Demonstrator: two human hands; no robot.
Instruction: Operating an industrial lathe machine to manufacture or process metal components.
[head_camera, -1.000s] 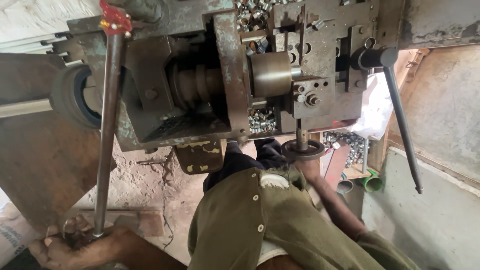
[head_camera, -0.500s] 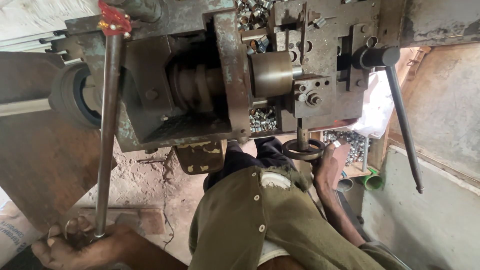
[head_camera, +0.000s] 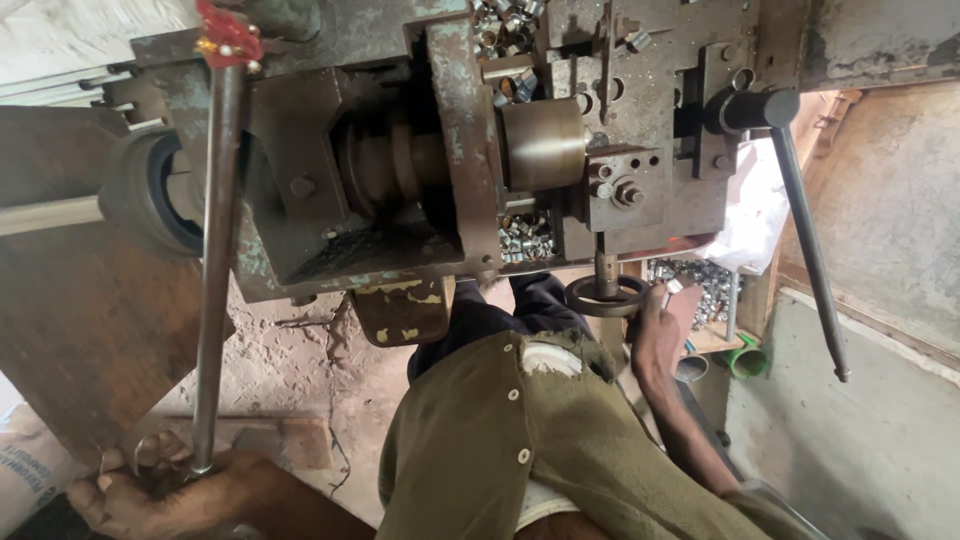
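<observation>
Below the lathe (head_camera: 450, 180), left hand (head_camera: 160, 490) grips a lever (head_camera: 212, 280) (right hand (head_camera: 655, 335) grips the handwheel (head_camera: 605, 296)).

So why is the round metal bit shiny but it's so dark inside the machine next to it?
In the head view, light glints off the smooth brass-coloured cylinder; the recess with the pulley lies in shadow. The left hand on the long lever sits dim at the frame's edge; the right hand at the small handwheel looks sharp.

A white woven sack (head_camera: 25, 470) with dark print lies just left of the left hand (head_camera: 150, 490). A crumpled white plastic bag (head_camera: 755, 215) hangs above the right hand (head_camera: 655, 335)
</observation>
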